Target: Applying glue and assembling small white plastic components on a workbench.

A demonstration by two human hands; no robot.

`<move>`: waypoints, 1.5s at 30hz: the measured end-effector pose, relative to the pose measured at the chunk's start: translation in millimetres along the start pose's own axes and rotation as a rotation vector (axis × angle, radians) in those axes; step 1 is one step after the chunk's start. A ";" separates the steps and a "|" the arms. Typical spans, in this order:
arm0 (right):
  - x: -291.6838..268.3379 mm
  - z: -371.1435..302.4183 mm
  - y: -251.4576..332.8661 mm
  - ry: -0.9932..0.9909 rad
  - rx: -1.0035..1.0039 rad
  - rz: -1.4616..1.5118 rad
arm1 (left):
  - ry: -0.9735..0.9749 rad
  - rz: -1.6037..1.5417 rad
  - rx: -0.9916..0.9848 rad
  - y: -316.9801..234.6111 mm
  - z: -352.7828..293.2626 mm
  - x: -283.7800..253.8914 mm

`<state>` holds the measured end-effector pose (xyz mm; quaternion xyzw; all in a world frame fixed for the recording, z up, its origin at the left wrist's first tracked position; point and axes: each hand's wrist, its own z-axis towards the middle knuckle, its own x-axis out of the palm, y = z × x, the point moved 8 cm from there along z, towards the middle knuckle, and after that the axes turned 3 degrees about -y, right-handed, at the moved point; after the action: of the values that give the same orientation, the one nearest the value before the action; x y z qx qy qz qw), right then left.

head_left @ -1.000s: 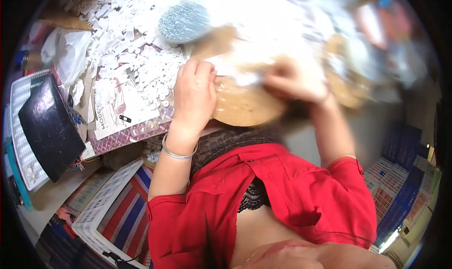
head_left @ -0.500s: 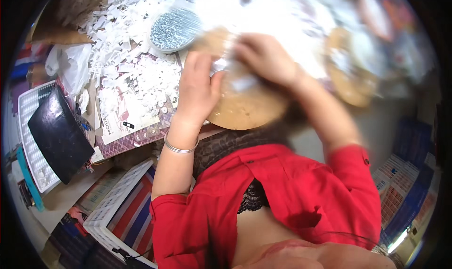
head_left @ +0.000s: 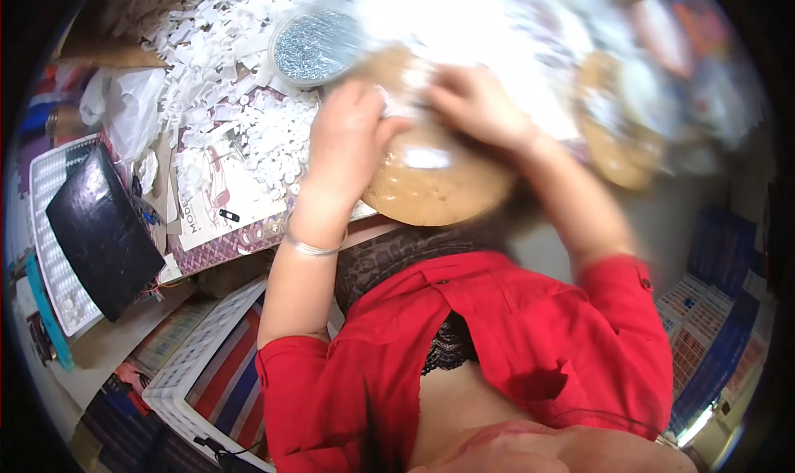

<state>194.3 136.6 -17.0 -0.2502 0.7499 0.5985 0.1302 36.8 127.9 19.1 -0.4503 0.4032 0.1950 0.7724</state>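
Observation:
A brown rounded board reaches out over my lap at the table's front edge, a small white piece lying on it. Over its far part, my left hand has bent fingertips near a blurred white bit, its thumb pointing right. Facing it, my right hand has its fingers drawn in; glare and blur hide what they grip. A round clear tub of small silvery metal pieces stands just beyond my left hand. White round parts are heaped left of that hand.
White scraps cover the table's far left. A black tray-like piece rests on a white basket at left, near a plastic bag. A second brown board is at right. A white crate stands below.
Both hands stay over the board with small shifts; my right hand has moved slightly right, away from the left one. The metal-piece tub appears slightly higher and farther right.

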 end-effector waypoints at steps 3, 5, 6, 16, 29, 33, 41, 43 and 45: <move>-4.1 -1.3 9.6 -0.102 -0.181 -0.232 | -0.191 -0.005 0.264 -16.6 3.6 -6.8; -4.8 -3.3 3.6 -0.088 -0.165 -0.198 | -0.032 -0.020 0.203 -10.6 4.0 2.7; -4.5 -2.7 4.2 -0.077 -0.169 -0.180 | 0.041 -0.017 0.169 -7.9 3.7 5.6; 5.1 -24.6 24.7 -0.263 -0.461 -0.491 | -0.099 0.005 0.135 -10.7 0.5 6.4; -90.4 -49.0 -24.8 -0.566 -0.281 -0.614 | -0.023 -0.250 0.076 -33.2 -17.6 -3.6; -84.8 -45.4 -35.7 -0.523 -0.256 -0.669 | 0.005 -0.244 0.099 -36.1 -32.2 21.7; 9.6 -80.7 11.1 -0.264 -0.503 -0.497 | -0.083 -0.165 0.072 -33.6 -38.1 26.8; 14.7 -92.5 15.0 -0.275 -0.593 -0.567 | -0.096 -0.166 0.082 -36.1 -34.6 29.7; 24.9 -104.6 19.9 -0.275 -0.685 -0.671 | -0.119 -0.169 0.091 -36.3 -37.3 24.5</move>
<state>173.6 33.6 13.4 -0.4248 0.3644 0.7629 0.3236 58.9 75.8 9.0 -0.4349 0.3258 0.1373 0.8282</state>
